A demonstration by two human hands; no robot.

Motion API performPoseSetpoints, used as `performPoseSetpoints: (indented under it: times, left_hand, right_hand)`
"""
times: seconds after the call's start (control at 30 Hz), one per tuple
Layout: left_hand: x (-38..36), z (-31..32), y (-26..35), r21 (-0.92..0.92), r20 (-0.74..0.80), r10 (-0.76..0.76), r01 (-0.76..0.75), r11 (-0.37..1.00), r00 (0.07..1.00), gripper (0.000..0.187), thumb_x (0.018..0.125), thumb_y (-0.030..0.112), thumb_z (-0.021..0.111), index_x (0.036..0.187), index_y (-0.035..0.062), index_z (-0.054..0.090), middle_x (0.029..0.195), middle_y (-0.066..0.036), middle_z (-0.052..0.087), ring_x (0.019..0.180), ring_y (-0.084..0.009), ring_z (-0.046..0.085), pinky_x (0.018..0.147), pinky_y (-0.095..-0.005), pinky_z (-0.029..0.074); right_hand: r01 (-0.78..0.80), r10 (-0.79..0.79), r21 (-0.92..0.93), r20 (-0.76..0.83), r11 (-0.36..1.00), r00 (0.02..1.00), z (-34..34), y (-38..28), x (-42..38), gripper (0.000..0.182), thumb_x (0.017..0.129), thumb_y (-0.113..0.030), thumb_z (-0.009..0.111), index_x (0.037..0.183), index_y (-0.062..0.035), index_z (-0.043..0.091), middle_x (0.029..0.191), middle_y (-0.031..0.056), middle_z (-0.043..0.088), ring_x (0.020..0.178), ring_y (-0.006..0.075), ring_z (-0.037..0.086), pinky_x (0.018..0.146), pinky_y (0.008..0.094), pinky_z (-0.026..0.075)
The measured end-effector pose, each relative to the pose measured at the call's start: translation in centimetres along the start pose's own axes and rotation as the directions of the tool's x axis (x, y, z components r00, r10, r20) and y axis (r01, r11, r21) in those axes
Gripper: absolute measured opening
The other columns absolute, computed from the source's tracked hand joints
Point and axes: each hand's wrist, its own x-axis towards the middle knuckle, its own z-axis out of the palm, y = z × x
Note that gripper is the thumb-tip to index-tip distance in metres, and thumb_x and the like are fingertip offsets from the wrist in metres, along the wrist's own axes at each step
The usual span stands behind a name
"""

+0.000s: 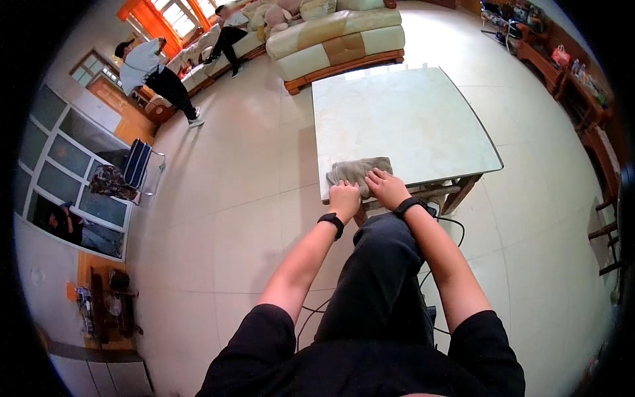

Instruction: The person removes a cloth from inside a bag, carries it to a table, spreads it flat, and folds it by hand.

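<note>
A folded grey-brown cloth (360, 170) lies at the near left corner of a table (403, 116) with a pale, marbled top. My left hand (345, 198) grips the cloth's near edge, fingers bent onto it. Just right of it, my right hand (389, 189) holds the cloth too, its fingertips pressing on the upper surface. Both thumbs point inward, and the undersides of the fingers are hidden. A dark band circles each wrist.
Behind the table stands a cream sofa (337, 49). One person (155, 69) stands at the far left; another sits on the sofa there. A folding chair (137, 163) is by the glass partition. Black cables (461, 231) run under the table beside my legs.
</note>
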Motion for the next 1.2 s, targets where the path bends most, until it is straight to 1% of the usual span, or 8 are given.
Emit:
performPoseSetpoints:
  times: [0.17,0.23,0.4,0.6,1.0,1.1,1.17,1.2]
  left_hand:
    - [0.8,-1.2,1.3,-0.065,0.053,0.043,-0.04,0.997,0.998,0.021,0.073,0.019,0.058,0.088,0.0076,0.066,0.084,-0.014,0.065,0.083,-0.0271,0.061,0.063,-0.0365,0.045]
    - [0.7,-1.4,1.7,0.032,-0.114,0.056,-0.052,0.998,0.992,0.017,0.076,0.018,0.054,0.083,0.007,0.064,0.079,-0.012,0.064,0.078,-0.0267,0.061,0.059,-0.0378,0.046]
    - [-0.2,-0.6,2.2,-0.031,-0.034,0.03,-0.031,0.999,0.999,0.038,0.082,0.017,0.048,0.117,0.0048,0.056,0.118,-0.024,0.055,0.111,-0.0338,0.052,0.084,-0.0415,0.042]
    - [-0.9,1.0,0.5,-0.041,-0.103,0.13,-0.135,0.99,0.986,0.04,0.083,0.016,0.048,0.121,0.0048,0.052,0.12,-0.022,0.054,0.113,-0.0322,0.052,0.091,-0.0421,0.041]
    - [-4.7,3.1,-6.5,-0.104,-0.161,0.1,-0.118,0.988,0.982,0.041,0.08,0.012,0.05,0.122,0.0088,0.052,0.124,-0.013,0.054,0.116,-0.0288,0.051,0.088,-0.0391,0.046]
    - [-6.5,2.1,-8.3,-0.104,-0.094,0.029,-0.039,0.994,0.995,0.043,0.081,0.011,0.052,0.124,0.0088,0.05,0.118,-0.015,0.057,0.108,-0.0306,0.055,0.08,-0.0361,0.051]
    - [-6.8,2.0,-9.7,-0.382,0.252,-0.088,0.183,0.906,0.964,0.044,0.082,0.018,0.055,0.123,0.0071,0.048,0.108,-0.019,0.06,0.099,-0.0325,0.059,0.074,-0.0412,0.051]
    - [-6.8,2.5,-10.2,-0.37,0.254,-0.094,0.187,0.91,0.963,0.044,0.082,0.018,0.055,0.123,0.0071,0.048,0.108,-0.019,0.06,0.099,-0.0325,0.059,0.074,-0.0412,0.051]
  right_hand:
    - [-0.098,0.1,-0.073,0.031,0.993,0.994,-1.4,0.1,-1.3,0.038,0.081,-0.014,0.052,0.118,-0.0069,0.053,0.125,0.0075,0.052,0.119,0.0242,0.047,0.094,0.0364,0.043]
    - [-0.11,0.115,-0.097,0.045,0.989,0.992,-2.2,-0.1,-1.6,0.039,0.081,-0.013,0.052,0.119,-0.007,0.053,0.126,0.007,0.051,0.119,0.0245,0.047,0.094,0.0366,0.043]
    - [-0.157,0.161,-0.13,0.023,0.979,0.987,-2.7,-0.5,-2.2,0.038,0.081,-0.013,0.052,0.119,-0.006,0.052,0.124,0.0079,0.052,0.117,0.025,0.048,0.092,0.0369,0.045]
    - [-0.185,0.206,-0.193,0.096,0.964,0.974,-1.5,-1.1,-1.5,0.036,0.083,-0.015,0.05,0.117,-0.0041,0.052,0.122,0.0134,0.053,0.117,0.0298,0.047,0.095,0.0412,0.041]
    - [0.058,0.0,-0.19,0.292,0.98,0.956,1.6,-3.3,3.1,0.052,0.086,-0.025,0.044,0.134,-0.0057,0.037,0.138,0.0181,0.036,0.129,0.0318,0.033,0.108,0.0421,0.024]
    - [0.12,-0.081,-0.239,0.167,0.964,0.983,3.8,-4.4,4.6,0.054,0.086,-0.027,0.044,0.135,-0.0058,0.035,0.139,0.018,0.036,0.13,0.0317,0.032,0.108,0.042,0.023]
    - [0.151,-0.114,-0.297,0.139,0.943,0.984,5.3,-4.8,5.3,0.062,0.083,-0.032,0.049,0.137,-0.006,0.031,0.141,0.0189,0.032,0.132,0.0327,0.028,0.109,0.0429,0.02]
    - [0.11,-0.064,-0.276,0.171,0.955,0.983,5.6,-5.2,5.4,0.067,0.082,-0.034,0.051,0.138,-0.0059,0.029,0.142,0.0194,0.029,0.133,0.0331,0.025,0.11,0.0433,0.017]
